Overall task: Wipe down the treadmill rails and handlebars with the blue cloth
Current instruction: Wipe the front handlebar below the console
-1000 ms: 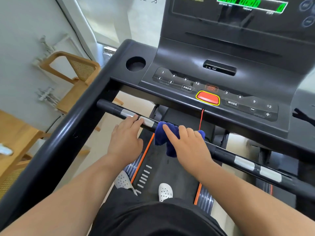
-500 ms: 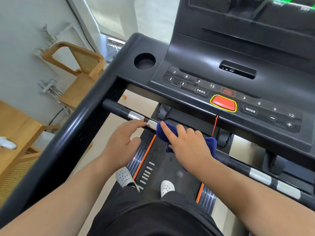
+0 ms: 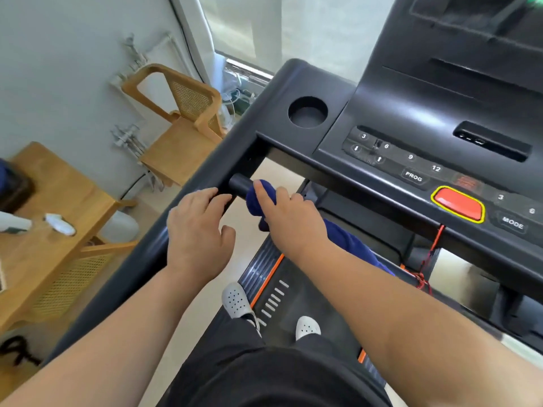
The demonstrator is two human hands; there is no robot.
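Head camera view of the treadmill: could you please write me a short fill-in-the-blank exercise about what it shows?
1. The right hand wraps a ____ cloth around the handlebar.
2. The round cup holder is ____.
3. The yellow-rimmed button is ____.
4. The cloth sits near the handlebar's ____ end.

Missing words: blue; empty; red; left.
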